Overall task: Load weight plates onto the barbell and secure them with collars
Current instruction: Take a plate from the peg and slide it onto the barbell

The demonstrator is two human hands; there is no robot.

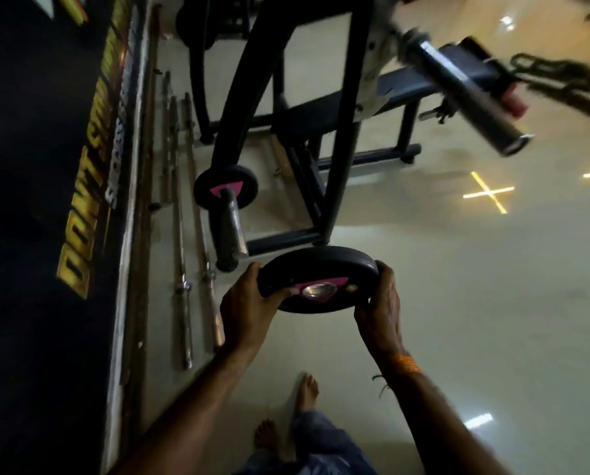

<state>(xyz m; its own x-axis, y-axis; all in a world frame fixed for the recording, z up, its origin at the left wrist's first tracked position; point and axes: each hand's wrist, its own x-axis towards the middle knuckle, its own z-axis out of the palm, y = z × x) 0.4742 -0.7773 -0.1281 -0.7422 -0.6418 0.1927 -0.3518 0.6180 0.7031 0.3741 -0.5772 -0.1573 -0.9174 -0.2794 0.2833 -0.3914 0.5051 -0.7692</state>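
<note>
Two hands (245, 310) (381, 308), one plate (317, 277) (second racked (225, 190))

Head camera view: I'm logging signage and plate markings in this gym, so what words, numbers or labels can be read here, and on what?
"DON'T STOP": large yellow letters on the dark wall banner; the words after them are blurred.
Small white line beside the yellow letters: too blurred to read.
Pink label on the weight plate held by the left hand and right hand: no readable text.
Pink label on the stored plate: unreadable.
</note>
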